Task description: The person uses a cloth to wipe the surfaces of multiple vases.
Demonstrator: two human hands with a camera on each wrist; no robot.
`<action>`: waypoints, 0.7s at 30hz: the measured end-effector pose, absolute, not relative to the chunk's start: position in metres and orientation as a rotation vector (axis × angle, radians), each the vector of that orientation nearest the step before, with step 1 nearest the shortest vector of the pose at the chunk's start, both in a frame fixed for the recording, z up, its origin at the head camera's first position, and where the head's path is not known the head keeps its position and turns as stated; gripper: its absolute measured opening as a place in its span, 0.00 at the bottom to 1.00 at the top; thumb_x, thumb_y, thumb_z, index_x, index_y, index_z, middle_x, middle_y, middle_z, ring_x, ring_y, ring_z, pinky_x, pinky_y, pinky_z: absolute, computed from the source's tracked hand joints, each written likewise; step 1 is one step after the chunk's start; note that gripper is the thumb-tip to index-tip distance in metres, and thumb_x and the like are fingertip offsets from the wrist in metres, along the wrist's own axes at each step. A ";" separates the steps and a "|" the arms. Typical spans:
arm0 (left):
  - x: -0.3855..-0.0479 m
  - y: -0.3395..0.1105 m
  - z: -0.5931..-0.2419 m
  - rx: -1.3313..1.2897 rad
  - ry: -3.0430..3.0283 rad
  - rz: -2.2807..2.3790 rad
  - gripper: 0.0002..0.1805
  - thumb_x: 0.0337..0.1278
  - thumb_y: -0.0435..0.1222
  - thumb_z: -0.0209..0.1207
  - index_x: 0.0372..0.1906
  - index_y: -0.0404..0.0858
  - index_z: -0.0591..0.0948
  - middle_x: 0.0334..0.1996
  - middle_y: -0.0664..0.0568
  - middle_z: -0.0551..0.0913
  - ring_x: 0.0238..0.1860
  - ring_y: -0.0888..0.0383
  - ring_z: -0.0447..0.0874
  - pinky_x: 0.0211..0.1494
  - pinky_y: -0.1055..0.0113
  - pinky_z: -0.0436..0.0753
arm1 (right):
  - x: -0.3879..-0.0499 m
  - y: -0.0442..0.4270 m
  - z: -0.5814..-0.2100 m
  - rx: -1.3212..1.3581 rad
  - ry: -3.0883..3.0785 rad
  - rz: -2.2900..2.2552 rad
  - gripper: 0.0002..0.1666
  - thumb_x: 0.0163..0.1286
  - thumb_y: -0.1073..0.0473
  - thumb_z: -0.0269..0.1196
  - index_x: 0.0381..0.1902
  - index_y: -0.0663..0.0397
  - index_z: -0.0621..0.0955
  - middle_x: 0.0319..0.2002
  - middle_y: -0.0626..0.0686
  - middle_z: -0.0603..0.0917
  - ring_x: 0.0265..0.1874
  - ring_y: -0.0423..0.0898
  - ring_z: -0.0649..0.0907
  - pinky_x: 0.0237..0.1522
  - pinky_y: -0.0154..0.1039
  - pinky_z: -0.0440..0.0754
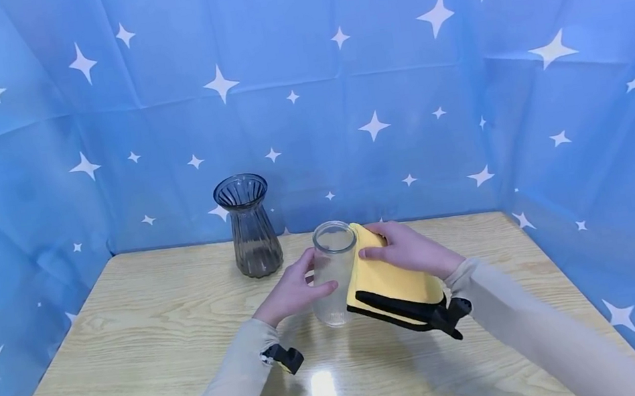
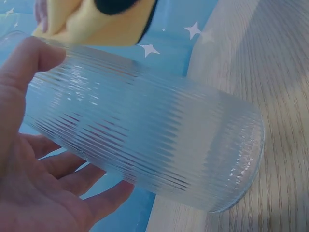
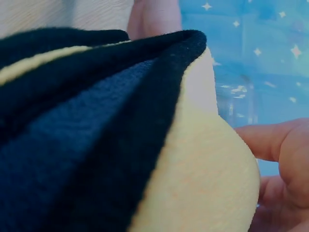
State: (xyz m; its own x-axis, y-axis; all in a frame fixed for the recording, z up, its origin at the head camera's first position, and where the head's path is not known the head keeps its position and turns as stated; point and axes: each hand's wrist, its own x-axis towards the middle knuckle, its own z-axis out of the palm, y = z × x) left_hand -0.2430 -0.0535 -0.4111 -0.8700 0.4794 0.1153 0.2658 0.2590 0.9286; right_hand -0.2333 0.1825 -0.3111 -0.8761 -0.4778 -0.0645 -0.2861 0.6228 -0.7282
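A clear ribbed glass vase [image 1: 332,306] is near the middle of the table, its round rim upward. My left hand [image 1: 293,288] grips it from the left; in the left wrist view the thumb and curled fingers lie on opposite sides of the ribbed glass [image 2: 145,125]. On the other side, my right hand [image 1: 411,249] holds a folded yellow cloth [image 1: 391,282] with black edging against the vase, close below the rim. The cloth [image 3: 207,169] fills most of the right wrist view, showing a dark inner face. Whether the vase's base touches the table cannot be told.
Behind and left of my left hand stands a dark grey fluted vase [image 1: 256,246] with a flared mouth. Everything is on a light wooden table [image 1: 133,356]. A blue curtain [image 1: 308,125] with white stars encloses the back and both sides.
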 end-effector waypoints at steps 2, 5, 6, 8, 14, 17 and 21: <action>-0.243 -0.054 -0.411 0.703 2.327 1.664 0.32 0.58 0.39 0.64 0.66 0.42 0.66 0.59 0.47 0.74 0.64 0.45 0.68 0.63 0.50 0.72 | -0.234 0.182 -0.307 -0.625 2.605 -1.088 0.22 0.70 0.58 0.59 0.59 0.63 0.74 0.30 0.53 0.80 0.23 0.46 0.81 0.28 0.41 0.82; -0.244 -0.054 -0.411 0.706 2.327 1.651 0.32 0.59 0.39 0.63 0.67 0.42 0.65 0.60 0.47 0.73 0.65 0.44 0.67 0.64 0.47 0.69 | -0.233 0.182 -0.304 -0.609 2.604 -1.096 0.22 0.70 0.58 0.59 0.58 0.63 0.75 0.30 0.54 0.80 0.23 0.46 0.81 0.27 0.41 0.82; -0.244 -0.053 -0.411 0.710 2.326 1.650 0.31 0.59 0.38 0.63 0.66 0.42 0.65 0.60 0.47 0.73 0.65 0.44 0.66 0.65 0.47 0.69 | -0.233 0.182 -0.304 -0.603 2.602 -1.098 0.22 0.70 0.58 0.59 0.58 0.63 0.74 0.30 0.54 0.80 0.23 0.46 0.81 0.27 0.41 0.82; -0.244 -0.054 -0.411 0.718 2.331 1.643 0.31 0.59 0.38 0.62 0.66 0.42 0.65 0.60 0.47 0.73 0.65 0.44 0.66 0.66 0.46 0.67 | -0.233 0.181 -0.306 -0.585 2.600 -1.099 0.22 0.71 0.57 0.59 0.58 0.62 0.74 0.31 0.54 0.81 0.24 0.46 0.81 0.28 0.40 0.81; -0.242 -0.054 -0.409 0.740 2.334 1.611 0.30 0.59 0.37 0.61 0.66 0.41 0.65 0.60 0.46 0.73 0.66 0.44 0.65 0.66 0.47 0.66 | -0.233 0.182 -0.322 -0.532 2.579 -1.114 0.22 0.71 0.57 0.59 0.59 0.61 0.74 0.30 0.52 0.81 0.25 0.45 0.81 0.31 0.40 0.81; -0.242 -0.054 -0.409 0.740 2.316 1.616 0.32 0.59 0.37 0.61 0.68 0.42 0.64 0.62 0.45 0.72 0.67 0.44 0.64 0.67 0.46 0.66 | -0.233 0.182 -0.335 -0.527 2.568 -1.115 0.20 0.71 0.58 0.59 0.57 0.62 0.75 0.30 0.52 0.81 0.25 0.45 0.81 0.31 0.40 0.81; -0.244 -0.053 -0.410 0.739 2.312 1.622 0.31 0.60 0.37 0.60 0.68 0.43 0.64 0.62 0.45 0.72 0.67 0.43 0.64 0.67 0.46 0.65 | -0.233 0.184 -0.355 -0.508 2.536 -1.121 0.19 0.71 0.57 0.58 0.56 0.63 0.75 0.31 0.51 0.81 0.26 0.45 0.81 0.34 0.41 0.81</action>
